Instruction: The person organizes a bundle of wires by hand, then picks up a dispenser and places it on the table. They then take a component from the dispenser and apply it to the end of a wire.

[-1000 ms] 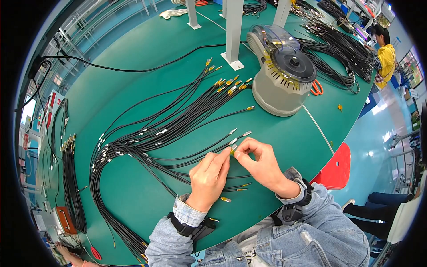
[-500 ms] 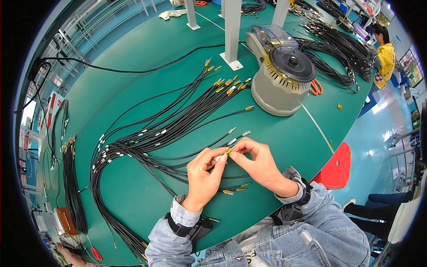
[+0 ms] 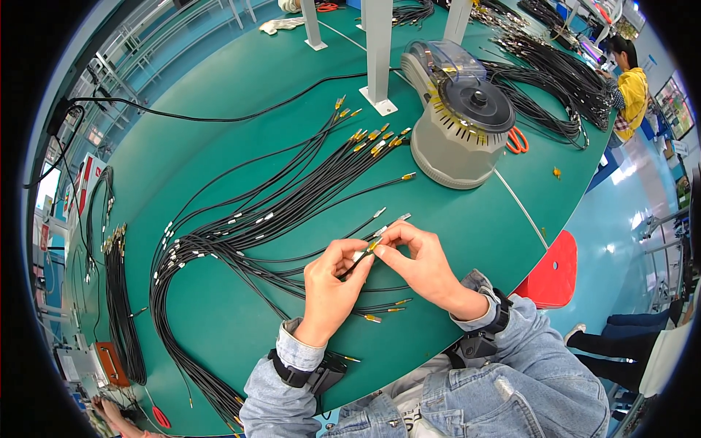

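Over the table's near side my two hands meet, fingertips almost touching. A black cable runs into the pinched thumb and fingers of my left hand. Where the fingertips come together, a small piece of yellow tape shows at the cable's end. My right hand pinches that tape between thumb and forefinger. Beyond and to the left spreads a large bundle of black cables with white labels. Many of its ends carry yellow tape and metal tips. My fingers hide part of the held end.
A round grey tape dispenser with a black disc stands beyond my hands, beside a white metal post. Orange-handled scissors lie behind it. More cables lie left. A red stool stands at right; a person in yellow sits far right.
A black stretch of cable now shows between my left thumb and fingers. The yellow piece sits slightly lower and more visible at the fingertips. Both hands stay nearly in place.
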A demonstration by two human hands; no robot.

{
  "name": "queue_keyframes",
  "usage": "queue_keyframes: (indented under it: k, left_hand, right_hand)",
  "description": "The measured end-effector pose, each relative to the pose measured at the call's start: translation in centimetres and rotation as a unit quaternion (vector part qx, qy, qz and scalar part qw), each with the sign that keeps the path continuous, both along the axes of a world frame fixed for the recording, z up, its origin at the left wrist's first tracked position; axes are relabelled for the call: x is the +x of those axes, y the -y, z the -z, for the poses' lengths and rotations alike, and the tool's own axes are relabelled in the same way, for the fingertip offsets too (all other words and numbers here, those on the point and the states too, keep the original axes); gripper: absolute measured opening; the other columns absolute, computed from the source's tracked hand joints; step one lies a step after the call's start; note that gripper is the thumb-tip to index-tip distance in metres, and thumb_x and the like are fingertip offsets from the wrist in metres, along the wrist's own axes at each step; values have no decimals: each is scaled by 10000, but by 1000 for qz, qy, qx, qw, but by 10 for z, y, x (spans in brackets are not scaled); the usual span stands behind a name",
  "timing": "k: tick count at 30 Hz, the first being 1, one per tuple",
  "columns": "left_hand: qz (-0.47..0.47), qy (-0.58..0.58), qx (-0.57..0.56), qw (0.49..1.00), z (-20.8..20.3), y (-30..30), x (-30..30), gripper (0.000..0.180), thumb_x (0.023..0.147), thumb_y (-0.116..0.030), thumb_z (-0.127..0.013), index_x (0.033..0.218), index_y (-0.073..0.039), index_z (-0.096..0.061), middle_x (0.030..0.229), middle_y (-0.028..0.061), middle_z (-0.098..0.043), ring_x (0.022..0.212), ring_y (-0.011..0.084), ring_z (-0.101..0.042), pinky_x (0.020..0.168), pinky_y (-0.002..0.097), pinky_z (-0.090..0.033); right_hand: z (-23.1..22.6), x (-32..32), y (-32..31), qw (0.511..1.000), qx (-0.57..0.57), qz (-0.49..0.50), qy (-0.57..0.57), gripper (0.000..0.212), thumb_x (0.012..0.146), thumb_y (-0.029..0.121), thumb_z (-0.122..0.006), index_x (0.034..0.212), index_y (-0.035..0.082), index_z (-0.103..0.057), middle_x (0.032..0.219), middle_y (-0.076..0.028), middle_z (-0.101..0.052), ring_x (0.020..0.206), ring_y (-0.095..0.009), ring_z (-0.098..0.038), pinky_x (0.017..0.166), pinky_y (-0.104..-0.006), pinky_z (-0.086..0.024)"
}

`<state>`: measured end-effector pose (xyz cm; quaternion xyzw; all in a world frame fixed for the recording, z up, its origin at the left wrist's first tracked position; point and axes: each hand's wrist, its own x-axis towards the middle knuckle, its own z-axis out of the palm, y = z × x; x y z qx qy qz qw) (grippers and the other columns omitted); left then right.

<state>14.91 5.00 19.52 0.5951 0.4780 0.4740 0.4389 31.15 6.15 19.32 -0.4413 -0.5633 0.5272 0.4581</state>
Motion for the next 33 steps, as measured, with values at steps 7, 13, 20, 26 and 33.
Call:
queue_keyframes:
  k: [7, 13, 20, 26, 33]
  left_hand:
    - [-45, -53, 68, 995, 0, 3, 4, 96, 833, -21, -657, 911, 30, -629, 721, 56, -641, 575, 61, -566, 505, 197, -456]
    - [-47, -7, 20, 999, -3, 5, 3, 87, 869, -42, -619, 904, 37, -630, 694, 72, -655, 529, 72, -577, 463, 200, -451]
    - [-52, 14, 8, 999, -1, 4, 4, 101, 879, -49, -611, 902, 47, -628, 680, 64, -653, 519, 65, -569, 460, 195, -445]
    - [-50, 16, 15, 999, 0, 4, 5, 101, 878, -48, -612, 900, 49, -628, 676, 64, -654, 514, 61, -563, 457, 194, -442]
    - [-53, 16, 5, 998, 0, 4, 5, 98, 878, -48, -613, 889, 48, -626, 658, 57, -649, 501, 53, -550, 445, 192, -425]
  right_hand:
    - [0, 0, 0, 1000, -2, -7, 6, 112, 852, 68, -620, 910, -28, -615, 917, -46, -578, 890, -121, -521, 817, -271, -427]
    - [1, -5, 0, 1000, 20, 11, -8, 130, 827, 113, -632, 869, -10, -635, 804, -24, -571, 774, -103, -522, 726, -262, -421]
    - [-7, -5, 3, 998, -39, -15, -47, 129, 872, 94, -604, 932, -19, -608, 944, -49, -603, 908, -122, -545, 829, -279, -434]
    - [-8, -9, 1, 997, -60, -7, -42, 123, 878, 106, -600, 920, -9, -605, 943, -46, -612, 891, -114, -555, 820, -278, -440]
    - [-6, -8, 2, 997, -49, -7, -53, 102, 879, 80, -599, 891, -21, -609, 905, -46, -608, 859, -110, -552, 808, -267, -441]
